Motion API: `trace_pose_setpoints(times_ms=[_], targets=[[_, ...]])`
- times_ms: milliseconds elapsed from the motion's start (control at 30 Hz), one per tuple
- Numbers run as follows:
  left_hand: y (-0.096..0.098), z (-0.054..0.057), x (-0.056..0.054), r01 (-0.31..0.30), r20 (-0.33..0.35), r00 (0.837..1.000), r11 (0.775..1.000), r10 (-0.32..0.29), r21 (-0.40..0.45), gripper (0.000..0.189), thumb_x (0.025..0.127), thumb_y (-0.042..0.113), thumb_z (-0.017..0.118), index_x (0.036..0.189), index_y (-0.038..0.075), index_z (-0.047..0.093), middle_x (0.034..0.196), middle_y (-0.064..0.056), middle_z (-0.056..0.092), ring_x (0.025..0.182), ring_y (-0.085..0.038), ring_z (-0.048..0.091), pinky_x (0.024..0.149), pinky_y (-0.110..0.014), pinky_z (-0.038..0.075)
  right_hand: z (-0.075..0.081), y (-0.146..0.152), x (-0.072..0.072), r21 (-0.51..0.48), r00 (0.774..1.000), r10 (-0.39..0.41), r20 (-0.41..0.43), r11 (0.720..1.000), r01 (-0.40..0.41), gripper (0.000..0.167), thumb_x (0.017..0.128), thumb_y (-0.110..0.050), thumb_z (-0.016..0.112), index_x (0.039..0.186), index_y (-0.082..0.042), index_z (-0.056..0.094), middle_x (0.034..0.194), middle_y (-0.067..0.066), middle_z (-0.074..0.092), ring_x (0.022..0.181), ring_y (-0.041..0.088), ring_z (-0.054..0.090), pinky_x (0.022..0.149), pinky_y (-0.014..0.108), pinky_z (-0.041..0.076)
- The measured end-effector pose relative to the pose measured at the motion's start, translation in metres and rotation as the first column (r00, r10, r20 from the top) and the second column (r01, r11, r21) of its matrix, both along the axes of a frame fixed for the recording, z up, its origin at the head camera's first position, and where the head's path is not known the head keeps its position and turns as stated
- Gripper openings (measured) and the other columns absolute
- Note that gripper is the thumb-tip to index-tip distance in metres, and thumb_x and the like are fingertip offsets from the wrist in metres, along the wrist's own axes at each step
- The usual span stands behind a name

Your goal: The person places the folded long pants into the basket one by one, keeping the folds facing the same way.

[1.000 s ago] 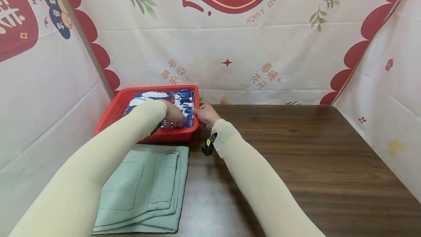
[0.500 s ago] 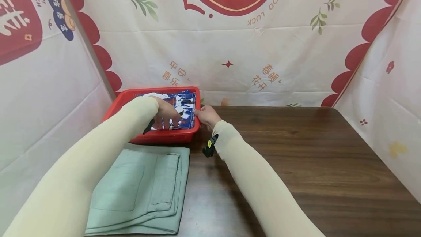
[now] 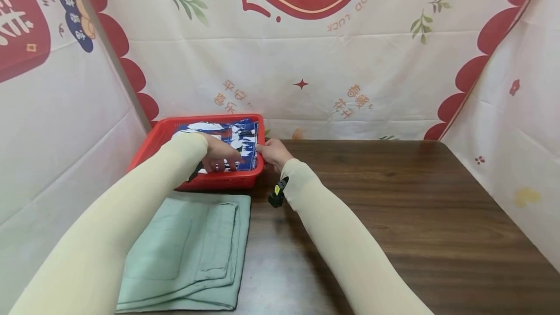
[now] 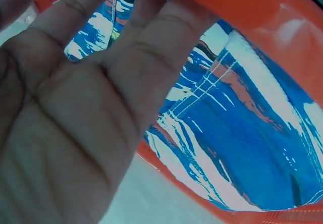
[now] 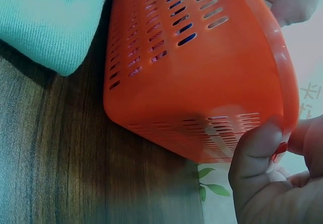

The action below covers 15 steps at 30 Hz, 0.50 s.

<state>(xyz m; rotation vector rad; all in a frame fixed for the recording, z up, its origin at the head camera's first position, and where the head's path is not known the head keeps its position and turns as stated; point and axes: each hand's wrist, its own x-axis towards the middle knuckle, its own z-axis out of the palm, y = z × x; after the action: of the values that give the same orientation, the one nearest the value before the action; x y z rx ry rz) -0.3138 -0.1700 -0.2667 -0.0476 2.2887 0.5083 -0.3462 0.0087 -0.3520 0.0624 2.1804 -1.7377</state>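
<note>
A red plastic basket with slotted walls stands at the back left of the table. Inside it lies a folded blue and white patterned garment with visible stitching in the left wrist view. My left hand reaches over the front rim onto this garment, its fingers extended and their tips partly hidden. At the basket's right side, my right hand pinches the rim between thumb and fingers, as the right wrist view shows close up, with the thumb on the outer wall.
A folded pale green garment with a stitched pocket lies in front of the basket. The dark wooden tabletop extends to the right. Printed white cloth hangs behind and at both sides.
Over the past second my left hand has slid a little leftward over the patterned garment, uncovering more of its right part. My right hand keeps its grip on the basket rim.
</note>
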Motion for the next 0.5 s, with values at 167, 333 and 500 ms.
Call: trace_pose_setpoints(times_ms=[167, 333, 500], targets=[[-0.002, -0.001, 0.000, -0.031, -0.002, 1.000, 1.000, 0.031, 0.005, 0.055, 0.092, 0.048, 0.059, 0.133, 0.013, 0.061, 0.128, -0.014, 0.059, 0.113, -0.033, 0.057, 0.088, -0.041, 0.055, 0.001, -0.003, 0.002, -0.006, 1.000, 0.015, 0.013, 1.000, -0.015, 0.027, 0.103, -0.028, 0.057, 0.118, -0.006, 0.051, 0.099, 0.014, 0.069, 0.076, 0.022, 0.070, 0.075, 0.036, 0.058], [0.004, -0.003, 0.002, -0.031, -0.025, 0.999, 1.000, 0.031, -0.005, 0.054, 0.092, 0.049, 0.057, 0.131, 0.012, 0.063, 0.129, -0.014, 0.059, 0.113, -0.033, 0.056, 0.092, -0.042, 0.053, 0.001, 0.000, 0.004, 0.002, 1.000, 0.002, -0.001, 1.000, -0.002, 0.027, 0.103, -0.028, 0.056, 0.116, -0.006, 0.051, 0.098, 0.014, 0.069, 0.076, 0.022, 0.070, 0.071, 0.035, 0.059], [0.011, 0.000, 0.004, -0.010, -0.036, 0.999, 0.999, 0.009, -0.030, 0.056, 0.092, 0.048, 0.057, 0.134, 0.010, 0.059, 0.129, -0.013, 0.059, 0.114, -0.032, 0.056, 0.097, -0.044, 0.049, 0.001, 0.001, 0.002, 0.003, 1.000, -0.001, 0.000, 1.000, 0.001, 0.027, 0.102, -0.029, 0.057, 0.116, -0.007, 0.052, 0.099, 0.013, 0.068, 0.075, 0.021, 0.069, 0.070, 0.032, 0.059]])
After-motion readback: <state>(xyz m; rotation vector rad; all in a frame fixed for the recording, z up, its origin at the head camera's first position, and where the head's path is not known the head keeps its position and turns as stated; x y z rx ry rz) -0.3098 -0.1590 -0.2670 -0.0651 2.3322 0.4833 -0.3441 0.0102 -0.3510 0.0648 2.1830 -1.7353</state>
